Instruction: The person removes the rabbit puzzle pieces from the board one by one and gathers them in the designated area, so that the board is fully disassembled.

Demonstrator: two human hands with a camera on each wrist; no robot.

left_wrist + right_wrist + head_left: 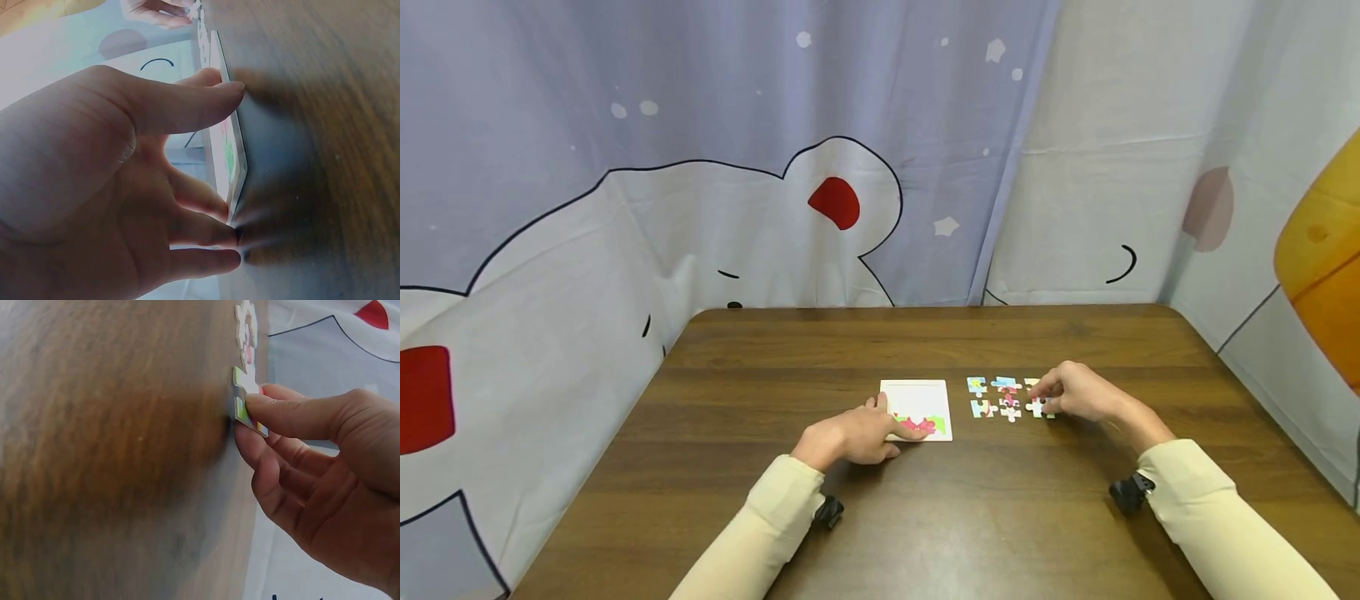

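A square white-framed puzzle board (916, 397) lies on the table, pink and green shapes along its near part. My left hand (859, 435) rests at its near left corner. The index finger reaches over the picture, the thumb is at the near edge, and the other fingers lie straight by the left side. To the right, my right hand (1081, 394) pinches a jigsaw piece (239, 411) with a green edge between thumb and fingers. In the right wrist view that piece is tilted close over the table, partly hidden by the thumb.
Several loose jigsaw pieces (983, 408) lie in two rows between the board and my right hand. The brown wooden table (850, 350) ends at the back against a printed curtain (715, 225). A black wrist camera (829, 511) sits under the left cuff.
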